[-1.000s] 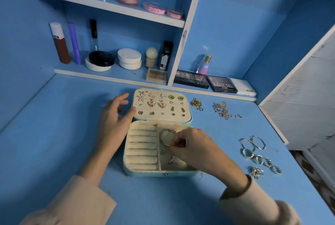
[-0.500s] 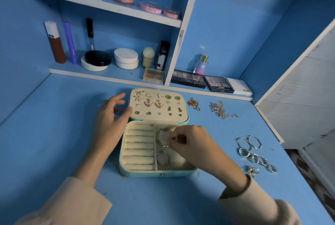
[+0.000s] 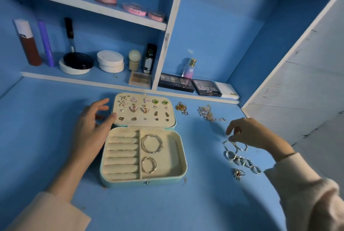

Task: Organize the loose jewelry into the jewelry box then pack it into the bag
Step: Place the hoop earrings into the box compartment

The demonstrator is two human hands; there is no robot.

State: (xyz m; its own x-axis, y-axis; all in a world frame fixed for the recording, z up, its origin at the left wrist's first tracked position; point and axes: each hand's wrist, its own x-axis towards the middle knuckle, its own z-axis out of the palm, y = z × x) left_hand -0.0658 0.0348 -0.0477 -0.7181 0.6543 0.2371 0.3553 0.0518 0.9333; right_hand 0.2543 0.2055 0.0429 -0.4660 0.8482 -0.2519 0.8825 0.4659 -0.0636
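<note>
Fingers of the right hand (image 3: 249,133) curl down over two loose hoops (image 3: 236,146) on the blue table (image 3: 46,137), the tips touching them; whether they pinch one I cannot tell. Left hand (image 3: 91,130) lies spread, palm against the left wall of the open jewelry box (image 3: 143,181), thumb touching the edge of its lid (image 3: 143,123). That lid lies flat behind the base and carries rows of earrings (image 3: 134,109). Inside the base, large hoops (image 3: 151,143) sit in the upper middle compartment and smaller hoops (image 3: 149,164) in the one below, right of the ring rolls (image 3: 121,154). A row of rings (image 3: 242,162) and a flower ring (image 3: 237,173) lie just below the right hand. A gold chain (image 3: 181,108) and tangled chains (image 3: 206,112) lie right of the lid.
</note>
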